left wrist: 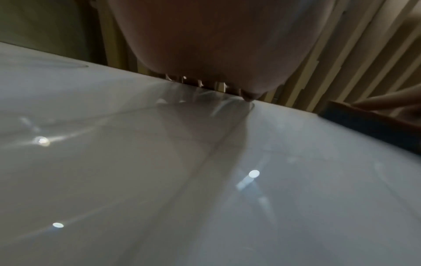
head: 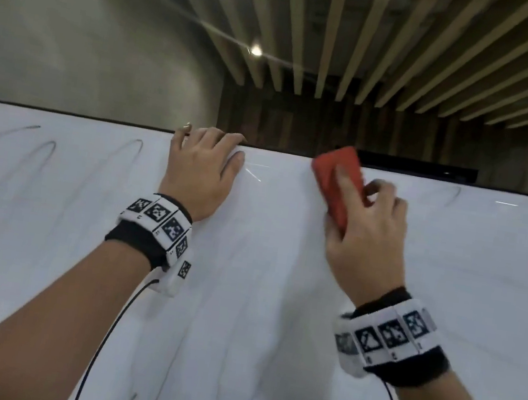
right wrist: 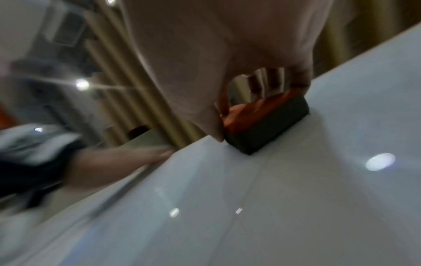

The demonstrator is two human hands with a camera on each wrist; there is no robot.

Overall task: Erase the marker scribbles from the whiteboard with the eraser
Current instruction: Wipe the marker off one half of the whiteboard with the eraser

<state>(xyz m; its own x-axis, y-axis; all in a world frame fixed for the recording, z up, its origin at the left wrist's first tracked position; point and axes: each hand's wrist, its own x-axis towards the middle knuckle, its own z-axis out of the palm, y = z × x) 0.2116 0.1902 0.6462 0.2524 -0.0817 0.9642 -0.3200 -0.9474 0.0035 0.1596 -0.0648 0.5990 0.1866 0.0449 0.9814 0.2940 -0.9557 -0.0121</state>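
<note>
**At the top edge of the whiteboard [head: 263,267], both hands busy**

The right hand [head: 365,244] grips the red eraser [head: 334,172], forefinger laid along its back, and the dark felt lies flat on the board. Left of it and apart, the left hand [head: 199,170] lies palm-down, fingers hooked over that edge. Faint marker scribbles [head: 46,145] loop left of the left hand, below both wrists and right of the eraser.

The whiteboard [head: 265,251] presents a glossy white face with a dark top edge. Faint marker scribbles [head: 50,144] loop below that edge. The eraser [head: 330,175] lies against the face at the top edge; left hand [head: 198,173] beside it, fingers hooked over the edge.
</note>
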